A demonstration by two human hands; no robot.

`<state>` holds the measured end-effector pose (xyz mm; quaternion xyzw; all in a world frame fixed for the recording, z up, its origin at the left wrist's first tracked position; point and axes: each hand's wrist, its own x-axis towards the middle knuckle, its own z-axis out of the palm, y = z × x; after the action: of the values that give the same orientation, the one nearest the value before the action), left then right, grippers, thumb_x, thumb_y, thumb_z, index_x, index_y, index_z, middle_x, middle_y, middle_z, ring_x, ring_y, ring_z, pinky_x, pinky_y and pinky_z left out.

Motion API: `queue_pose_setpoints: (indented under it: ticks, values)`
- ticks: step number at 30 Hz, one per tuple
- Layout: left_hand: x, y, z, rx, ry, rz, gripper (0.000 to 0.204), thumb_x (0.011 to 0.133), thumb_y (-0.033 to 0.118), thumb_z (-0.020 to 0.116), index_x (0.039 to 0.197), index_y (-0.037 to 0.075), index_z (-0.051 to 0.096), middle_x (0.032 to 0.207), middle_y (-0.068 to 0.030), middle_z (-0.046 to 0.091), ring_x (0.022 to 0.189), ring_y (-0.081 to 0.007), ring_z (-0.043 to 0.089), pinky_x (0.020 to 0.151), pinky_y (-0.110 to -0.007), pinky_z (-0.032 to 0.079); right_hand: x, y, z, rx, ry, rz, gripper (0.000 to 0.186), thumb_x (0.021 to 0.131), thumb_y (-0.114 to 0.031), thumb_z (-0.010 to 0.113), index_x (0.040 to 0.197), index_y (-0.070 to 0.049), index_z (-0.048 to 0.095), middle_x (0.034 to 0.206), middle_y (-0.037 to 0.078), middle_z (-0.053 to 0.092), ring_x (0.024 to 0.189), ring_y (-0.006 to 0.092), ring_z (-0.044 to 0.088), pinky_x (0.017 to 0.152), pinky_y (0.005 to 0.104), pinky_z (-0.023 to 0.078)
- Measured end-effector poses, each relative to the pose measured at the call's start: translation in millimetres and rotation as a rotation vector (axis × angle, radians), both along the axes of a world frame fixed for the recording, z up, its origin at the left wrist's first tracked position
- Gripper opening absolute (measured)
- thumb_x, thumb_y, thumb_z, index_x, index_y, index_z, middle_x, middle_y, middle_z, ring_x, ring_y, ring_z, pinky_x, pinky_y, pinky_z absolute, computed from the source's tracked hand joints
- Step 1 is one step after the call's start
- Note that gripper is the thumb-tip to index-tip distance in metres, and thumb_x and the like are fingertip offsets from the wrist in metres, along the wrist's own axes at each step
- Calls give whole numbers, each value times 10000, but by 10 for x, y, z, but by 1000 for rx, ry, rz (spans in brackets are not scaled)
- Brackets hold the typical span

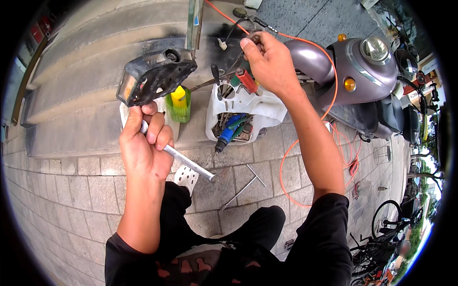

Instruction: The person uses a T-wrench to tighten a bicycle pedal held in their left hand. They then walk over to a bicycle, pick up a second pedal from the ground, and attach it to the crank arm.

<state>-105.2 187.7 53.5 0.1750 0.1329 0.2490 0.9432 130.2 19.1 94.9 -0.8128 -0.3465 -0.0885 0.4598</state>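
Closed fingers of my left hand (pixel 147 140) hold a silver wrench (pixel 188 163), which slants down to the right. At the same fingertips is a black bicycle pedal (pixel 157 78) with an amber reflector, raised in front of the steps. My right hand (pixel 273 64) is closed in a pinch, up and to the right. A small dark brown end shows above its thumb, but I cannot make out what it belongs to. Below it stands a cut-open white plastic jug (pixel 272 112) of tools, including a red handle (pixel 246 81) and blue-and-green tools (pixel 231 131).
A green cut bottle (pixel 179 112) with a yellow item stands beside the step (pixel 71 126). On the paving lies a T-handle wrench (pixel 244 187). An orange hose (pixel 281 174) loops toward a purple scooter (pixel 353 71). A bicycle (pixel 386 238) stands at lower right.
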Motion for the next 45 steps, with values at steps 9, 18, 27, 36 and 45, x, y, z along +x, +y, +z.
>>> queue_pose_setpoints:
  ticks: [9,18,27,36,45]
  values:
    - [16,9,1,-26,-46,-1,187,1111,246,475,1159,87,561,950,8,592,550,-55,344,435,-226,278,109,-54,2,-75,28,78,298,995,-282,626,1085,-1,669,849,123,715,791,236,671,760,373,529]
    - [70,-145,3,25,-71,-79,188,1099,247,503,1130,73,567,953,-1,586,559,-54,365,456,-227,292,84,137,176,-723,42,163,358,939,-337,612,1120,-67,764,1091,168,721,1076,340,679,980,453,510]
    - [209,-370,-27,161,80,-183,187,1091,271,532,1076,88,564,922,11,592,538,-46,346,449,-219,274,-435,-185,489,28,202,79,462,985,-410,649,1119,23,742,925,87,711,933,175,660,836,326,527]
    - [365,-732,-7,175,151,-337,224,1075,359,574,1059,136,558,840,32,575,511,-31,335,426,-210,250,-1113,-982,107,68,25,171,456,880,-221,821,1226,39,679,972,90,653,806,146,612,720,288,514]
    - [464,-982,-104,437,191,-507,415,1066,489,548,973,86,581,798,-9,557,506,-59,348,423,-220,249,-1389,-1388,184,93,-87,51,412,896,-208,785,1200,53,689,907,90,657,714,146,619,640,290,503]
